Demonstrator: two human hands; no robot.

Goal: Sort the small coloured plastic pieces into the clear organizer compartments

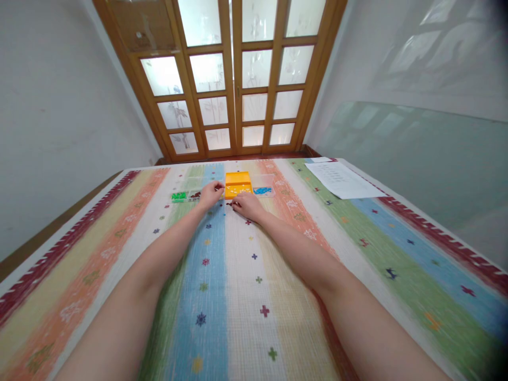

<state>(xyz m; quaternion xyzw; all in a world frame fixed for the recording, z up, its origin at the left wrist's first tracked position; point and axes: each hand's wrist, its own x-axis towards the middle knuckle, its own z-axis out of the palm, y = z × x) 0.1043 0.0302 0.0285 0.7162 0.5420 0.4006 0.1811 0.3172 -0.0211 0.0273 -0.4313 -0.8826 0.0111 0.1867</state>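
There are two hands (211, 194), one yellow box (237, 177) and seemingly two clear boxes (268, 181).

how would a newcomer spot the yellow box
Follow the striped tablecloth toward the glass-paned doors. Just beyond the right hand sits the yellow box. Unlike the see-through container on its right holding blue pieces, it is opaque, with white pieces inside.

Striped tablecloth (242, 296) bears 1 yellow box (237, 178), clear trays (264, 181), papers (341, 181).
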